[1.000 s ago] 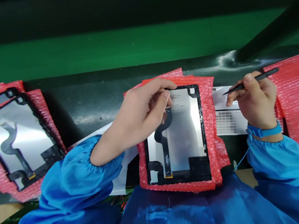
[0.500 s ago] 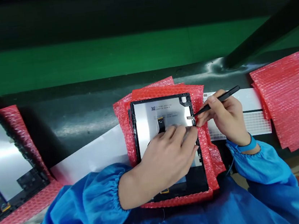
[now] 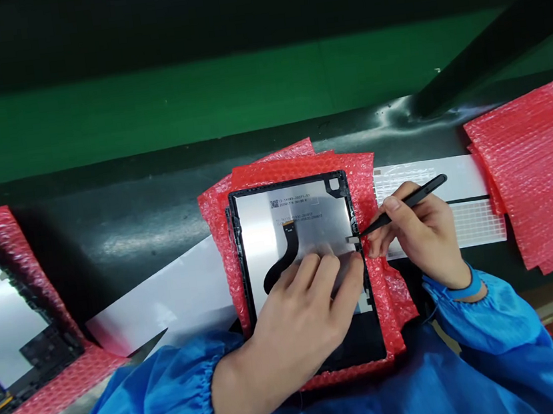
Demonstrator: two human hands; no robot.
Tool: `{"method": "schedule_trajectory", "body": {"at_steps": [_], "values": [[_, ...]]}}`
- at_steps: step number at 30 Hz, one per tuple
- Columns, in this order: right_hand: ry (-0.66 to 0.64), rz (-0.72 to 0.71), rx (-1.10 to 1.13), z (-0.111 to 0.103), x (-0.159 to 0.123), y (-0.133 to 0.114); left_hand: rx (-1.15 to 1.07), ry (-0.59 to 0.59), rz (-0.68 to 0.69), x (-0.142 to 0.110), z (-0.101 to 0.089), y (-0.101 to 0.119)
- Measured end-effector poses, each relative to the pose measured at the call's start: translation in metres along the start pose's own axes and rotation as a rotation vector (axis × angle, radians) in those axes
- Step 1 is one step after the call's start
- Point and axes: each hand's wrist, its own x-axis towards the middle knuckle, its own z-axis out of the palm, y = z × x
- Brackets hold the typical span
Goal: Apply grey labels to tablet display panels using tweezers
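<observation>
A tablet screen panel (image 3: 269,228) lies face down on red bubble wrap (image 3: 363,176), its silver back and a black flex cable (image 3: 286,249) showing. My left hand (image 3: 300,318) rests flat on the panel's lower half, fingers stretched toward the right edge. My right hand (image 3: 423,232) grips black tweezers (image 3: 402,203). The tweezer tips hold a small grey strip (image 3: 352,240) at the panel's right edge, just above my left fingertips.
A white sheet with rows of small parts (image 3: 475,223) lies behind my right hand. A stack of red bubble wrap (image 3: 538,168) sits at the right. Another panel (image 3: 3,321) on bubble wrap lies at the left. A white paper (image 3: 167,301) lies between. A green belt (image 3: 193,103) runs behind.
My left hand came down from the panel's top and now lies flat on its lower half. My right hand carried the tweezers from the white sheet to the panel's right edge.
</observation>
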Motion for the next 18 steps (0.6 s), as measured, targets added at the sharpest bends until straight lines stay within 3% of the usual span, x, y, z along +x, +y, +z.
{"method": "schedule_trajectory", "body": {"at_steps": [18], "values": [[-0.014, 0.035, 0.060, 0.0006, -0.0024, 0.0048, -0.041, -0.001, 0.003, 0.0008, 0.0041, -0.0020]]}}
